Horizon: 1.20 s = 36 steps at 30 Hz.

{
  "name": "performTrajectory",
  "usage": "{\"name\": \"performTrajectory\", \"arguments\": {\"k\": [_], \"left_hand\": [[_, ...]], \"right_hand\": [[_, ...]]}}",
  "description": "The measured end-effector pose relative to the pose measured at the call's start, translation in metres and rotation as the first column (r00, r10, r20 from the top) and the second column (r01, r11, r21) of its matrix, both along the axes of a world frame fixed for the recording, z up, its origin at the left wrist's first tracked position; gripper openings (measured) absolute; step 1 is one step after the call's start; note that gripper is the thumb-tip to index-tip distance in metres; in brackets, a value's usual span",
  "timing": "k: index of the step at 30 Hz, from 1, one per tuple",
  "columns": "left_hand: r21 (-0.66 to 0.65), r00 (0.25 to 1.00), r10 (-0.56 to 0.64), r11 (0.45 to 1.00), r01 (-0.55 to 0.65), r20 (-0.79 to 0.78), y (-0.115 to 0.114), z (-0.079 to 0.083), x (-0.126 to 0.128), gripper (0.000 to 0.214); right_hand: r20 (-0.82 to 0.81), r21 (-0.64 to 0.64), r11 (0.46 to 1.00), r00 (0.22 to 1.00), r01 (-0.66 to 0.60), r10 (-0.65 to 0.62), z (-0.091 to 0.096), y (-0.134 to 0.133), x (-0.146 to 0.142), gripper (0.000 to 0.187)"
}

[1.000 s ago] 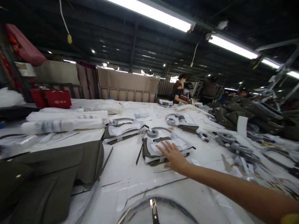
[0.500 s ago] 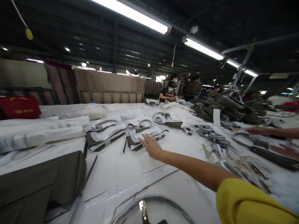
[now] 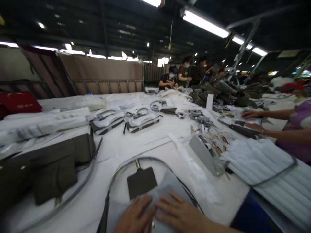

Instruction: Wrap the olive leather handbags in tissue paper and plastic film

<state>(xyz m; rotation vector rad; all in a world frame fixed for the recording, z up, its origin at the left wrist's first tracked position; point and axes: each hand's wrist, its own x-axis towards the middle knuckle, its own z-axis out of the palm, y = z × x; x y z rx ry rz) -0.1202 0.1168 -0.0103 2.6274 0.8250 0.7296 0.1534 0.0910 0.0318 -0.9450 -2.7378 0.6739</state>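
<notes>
Side by side at the bottom of the view, my left hand (image 3: 136,215) and my right hand (image 3: 181,212) lie flat on a greyish sheet (image 3: 167,184), their fingers stretched out and slightly blurred. Beyond them a dark olive tag (image 3: 142,183) with a metal clasp lies on the white tabletop (image 3: 136,145). A dark strap (image 3: 145,158) curves around tag and sheet in a wide loop. What is under the sheet is mostly hidden. To the left rests an olive bag (image 3: 80,149) with its own strap.
Two wrapped olive bags (image 3: 143,122) lie farther back, near coiled grey straps (image 3: 199,116). At right are a grey box-like holder (image 3: 206,155), stacked white padding (image 3: 262,161) and a co-worker's hands (image 3: 254,126). An olive heap (image 3: 218,90) rises behind.
My right hand has left the far wrapped bag and come back toward me onto the greyish sheet. My left hand has come into view beside it. The camera has tilted down.
</notes>
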Motion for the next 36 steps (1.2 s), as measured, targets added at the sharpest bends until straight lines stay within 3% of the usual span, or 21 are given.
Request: {"name": "performTrajectory", "arguments": {"k": [2, 9, 13, 19, 22, 25, 27, 31, 33, 36], "left_hand": [[0.031, 0.987, 0.101, 0.995, -0.098, -0.123, -0.014, 0.012, 0.002, 0.045], [0.037, 0.911, 0.153, 0.988, -0.151, -0.383, -0.040, 0.044, 0.009, 0.048], [0.051, 0.881, 0.187, 0.982, -0.184, -0.434, -0.058, 0.044, 0.005, 0.070], [0.057, 0.884, 0.200, 0.979, -0.195, -0.423, -0.063, 0.038, 0.002, 0.068], [0.065, 0.886, 0.195, 0.981, -0.185, -0.421, -0.062, 0.036, 0.002, 0.068], [0.070, 0.883, 0.191, 0.981, -0.179, -0.429, -0.061, 0.036, 0.001, 0.069], [0.069, 0.878, 0.195, 0.981, -0.184, -0.436, -0.061, 0.036, 0.001, 0.069], [0.059, 0.883, 0.196, 0.980, -0.189, -0.426, -0.061, 0.037, 0.001, 0.068], [0.042, 0.888, 0.193, 0.980, -0.193, -0.417, -0.061, 0.038, 0.001, 0.068], [0.010, 0.897, 0.188, 0.980, -0.200, -0.401, -0.061, 0.040, 0.002, 0.068]], "right_hand": [[0.040, 0.038, 0.999, 0.999, 0.011, -0.012, 0.005, -0.014, -0.002, 0.070], [0.064, 0.186, 0.982, 0.998, -0.011, -0.001, 0.002, -0.020, -0.003, 0.063], [0.050, 0.241, 0.970, 0.999, -0.007, -0.005, -0.002, -0.022, -0.004, 0.064], [0.085, 0.147, 0.989, 0.996, -0.009, -0.004, 0.013, -0.020, -0.006, 0.062], [0.070, 0.024, 1.000, 0.997, 0.018, -0.019, 0.032, 0.003, -0.015, 0.050], [-0.029, 0.008, 0.975, 0.975, 0.222, -0.222, 0.043, 0.045, -0.035, 0.039], [-0.062, 0.030, 0.946, 0.945, 0.324, -0.321, 0.043, 0.078, -0.052, 0.044], [-0.032, -0.039, 0.927, 0.927, 0.373, -0.374, 0.036, 0.129, -0.079, 0.046], [-0.046, -0.084, 0.933, 0.934, 0.350, -0.355, 0.036, 0.137, -0.083, 0.040], [-0.125, -0.108, 0.960, 0.954, 0.259, -0.272, 0.042, 0.121, -0.076, 0.031]]}}
